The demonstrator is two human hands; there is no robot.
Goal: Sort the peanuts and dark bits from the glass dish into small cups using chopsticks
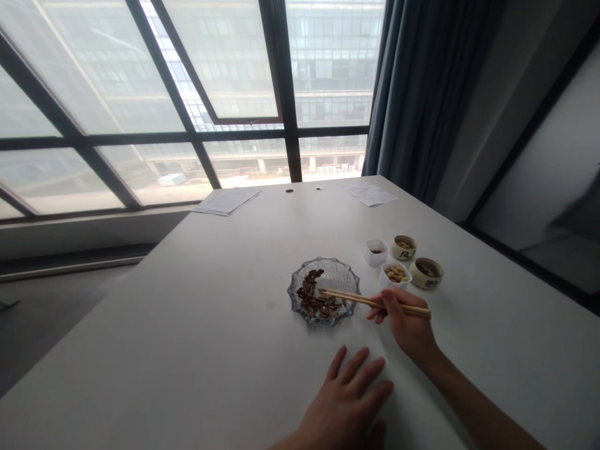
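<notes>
a: what are the hands doing over there?

b: the right hand is closed around a pair of wooden chopsticks. the left hand is palm down on the worktop, fingers spread, with nothing visible in its grip.

a: and those dark brown pieces?

b: loose in the glass dish, mostly towards its left and near sides. the chopstick tips are among them, though i can't tell whether one is pinched.

a: easy to lift, you'd think?

b: light, i'd guess, and fairly stiff, with smooth shells that could skid. best nipped across the middle, gently; an end might spin free.

a: and the dish?

b: it looks heavy, rigid and breakable. i'd steady it by the scalloped rim, well apart from the tips.
</notes>
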